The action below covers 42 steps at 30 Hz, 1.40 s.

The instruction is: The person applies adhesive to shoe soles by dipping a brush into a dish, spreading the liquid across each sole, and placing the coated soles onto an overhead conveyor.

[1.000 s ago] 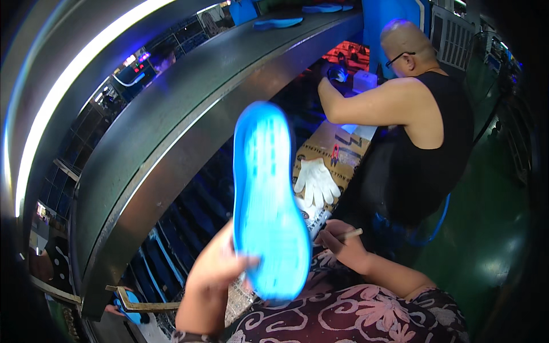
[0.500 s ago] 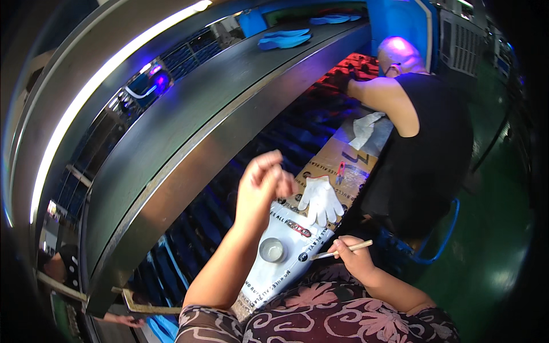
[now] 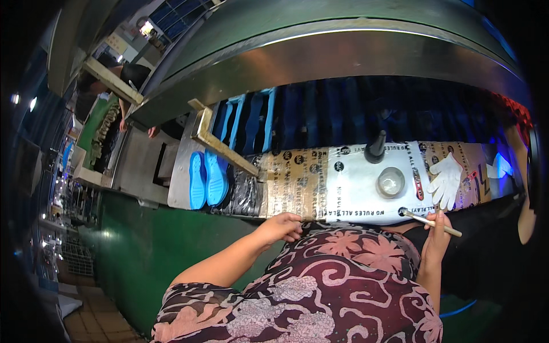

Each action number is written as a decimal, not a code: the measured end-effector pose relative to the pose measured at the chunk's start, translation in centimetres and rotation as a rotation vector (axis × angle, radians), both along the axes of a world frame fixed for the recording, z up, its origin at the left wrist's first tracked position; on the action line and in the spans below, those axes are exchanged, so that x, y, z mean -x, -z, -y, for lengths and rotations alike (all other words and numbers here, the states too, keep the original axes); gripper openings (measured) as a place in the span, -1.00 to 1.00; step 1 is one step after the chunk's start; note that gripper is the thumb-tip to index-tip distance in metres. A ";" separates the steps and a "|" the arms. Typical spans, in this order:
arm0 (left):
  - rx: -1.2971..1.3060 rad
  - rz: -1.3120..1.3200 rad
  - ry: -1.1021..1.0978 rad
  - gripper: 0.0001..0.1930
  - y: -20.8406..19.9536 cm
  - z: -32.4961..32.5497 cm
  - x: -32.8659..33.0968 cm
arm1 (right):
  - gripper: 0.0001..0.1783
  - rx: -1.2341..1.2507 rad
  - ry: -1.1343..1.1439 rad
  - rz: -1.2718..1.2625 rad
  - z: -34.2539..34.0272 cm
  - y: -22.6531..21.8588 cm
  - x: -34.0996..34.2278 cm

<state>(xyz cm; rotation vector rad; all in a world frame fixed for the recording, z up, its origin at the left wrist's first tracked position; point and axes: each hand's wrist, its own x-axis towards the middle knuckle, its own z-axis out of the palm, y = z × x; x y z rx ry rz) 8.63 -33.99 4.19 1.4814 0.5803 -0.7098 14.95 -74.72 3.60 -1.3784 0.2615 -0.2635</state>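
My right hand [image 3: 437, 239] grips a thin brush [image 3: 421, 219] with a pale handle, its tip over the near edge of a white sheet [image 3: 354, 200]. My left hand [image 3: 279, 228] is by the bench's near edge in front of my body, fingers curled and nothing visible in them. On the sheet sits a small round cup [image 3: 391, 183] with a cloudy, pale content. Behind it stands a dark cone-shaped nozzle or bottle [image 3: 376, 147]. A red and black cutter [image 3: 418, 186] and a white glove [image 3: 446, 180] lie right of the cup.
Two blue shoe soles [image 3: 216, 180] lie at the bench's left end, beside a wooden bar [image 3: 226, 146]. A metal-edged conveyor [image 3: 343, 54] runs above a dark rack [image 3: 337, 111]. A co-worker's arm [image 3: 525, 214] shows at far right; another person [image 3: 134, 77] is at upper left.
The view has swung to the left, bringing the blue soles into sight. My left hand has come down from above the bench to its near edge. My right hand keeps the brush.
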 end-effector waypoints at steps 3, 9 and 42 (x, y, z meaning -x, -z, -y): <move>-0.072 0.059 -0.529 -0.77 1.8 -4.1 3.2 | -0.67 0.033 -0.081 0.013 -1.1 0.1 -0.9; -0.272 0.009 -1.328 -0.35 4.7 -17.0 5.5 | -0.68 0.040 -0.071 0.006 -4.0 -1.3 -0.1; 0.182 0.196 -0.608 -0.58 5.4 -26.8 16.7 | -0.67 0.097 -0.143 -0.087 -5.6 -1.2 0.3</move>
